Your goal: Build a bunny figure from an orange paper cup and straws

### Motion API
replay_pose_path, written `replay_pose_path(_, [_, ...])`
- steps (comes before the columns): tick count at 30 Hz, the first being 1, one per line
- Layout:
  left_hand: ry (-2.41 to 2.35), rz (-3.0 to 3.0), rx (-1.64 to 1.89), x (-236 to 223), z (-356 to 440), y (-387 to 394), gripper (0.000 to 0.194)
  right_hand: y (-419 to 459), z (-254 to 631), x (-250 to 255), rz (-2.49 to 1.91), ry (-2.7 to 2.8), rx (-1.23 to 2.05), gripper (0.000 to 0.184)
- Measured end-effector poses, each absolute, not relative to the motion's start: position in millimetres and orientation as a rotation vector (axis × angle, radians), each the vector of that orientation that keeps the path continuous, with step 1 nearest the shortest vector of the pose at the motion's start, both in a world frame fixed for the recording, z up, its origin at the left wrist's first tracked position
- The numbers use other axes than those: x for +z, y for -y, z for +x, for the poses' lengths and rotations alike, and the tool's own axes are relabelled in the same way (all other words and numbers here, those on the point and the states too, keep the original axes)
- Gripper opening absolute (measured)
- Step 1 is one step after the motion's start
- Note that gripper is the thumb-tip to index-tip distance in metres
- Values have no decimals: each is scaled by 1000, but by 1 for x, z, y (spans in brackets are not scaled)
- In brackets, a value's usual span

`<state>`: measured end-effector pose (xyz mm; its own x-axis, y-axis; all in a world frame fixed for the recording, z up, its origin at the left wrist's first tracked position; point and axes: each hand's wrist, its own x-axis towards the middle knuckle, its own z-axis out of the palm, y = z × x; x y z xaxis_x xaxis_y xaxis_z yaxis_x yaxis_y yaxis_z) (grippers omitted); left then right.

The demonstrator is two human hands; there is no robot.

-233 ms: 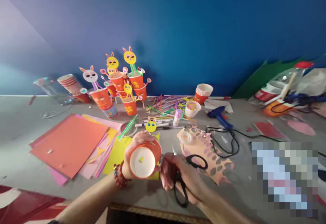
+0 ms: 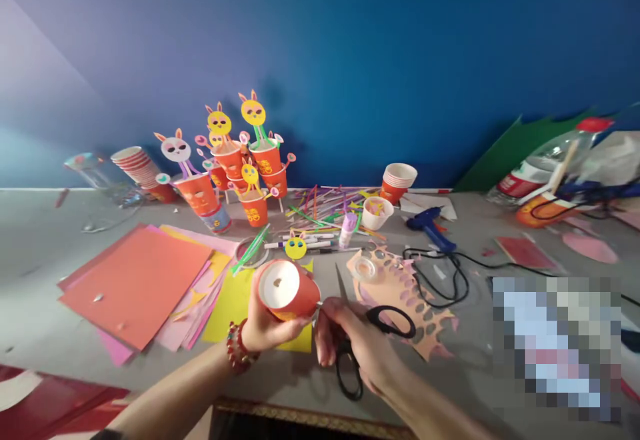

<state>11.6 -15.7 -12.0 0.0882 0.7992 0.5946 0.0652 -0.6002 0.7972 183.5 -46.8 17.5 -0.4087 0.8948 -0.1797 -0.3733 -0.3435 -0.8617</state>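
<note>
My left hand (image 2: pixel 263 325) is wrapped round an orange-red paper cup (image 2: pixel 304 297). The cup is tilted so its white inside faces up toward me, and a small brownish spot shows at its bottom. In my right hand (image 2: pixel 357 333) is a pair of black-handled scissors (image 2: pixel 341 283), the blade pointing away from me. The fingertips of that hand are at the cup's right side, where a small pale tip shows between them and the wall. Below the cup lies yellow paper (image 2: pixel 227 307). A yellow bunny face (image 2: pixel 296 247) lies just beyond the cup.
Coloured paper sheets (image 2: pixel 140 280) lie on the left. Cup figures (image 2: pixel 197 197) with bunny heads stand behind them. Pipe cleaners (image 2: pixel 325 207), a glue stick (image 2: pixel 347 232) and a cup of scraps (image 2: pixel 377 213) are further back. Punched paper (image 2: pixel 395 300), a blue glue gun (image 2: pixel 430 227) and its cord lie right.
My left hand has turned the cup: its opening has shifted up and left, and more orange outer wall shows. The bottom spot looked yellow before. My right hand and scissors have barely moved.
</note>
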Motion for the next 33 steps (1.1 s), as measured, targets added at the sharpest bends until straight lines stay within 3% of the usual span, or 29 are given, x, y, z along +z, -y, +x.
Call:
replay_pose_path(9, [-1021, 1590, 1408, -13, 8, 21, 83, 43, 195, 24, -985, 1277, 1667, 46])
replay_pose_path(21, [-999, 1563, 1281, -2, 6, 18, 76, 42, 203, 25, -1100, 1940, 861, 46])
replay_pose_path(33, [-957, 1527, 1171, 1, 0, 16, 76, 38, 208, 19, -912, 2255, 296, 31])
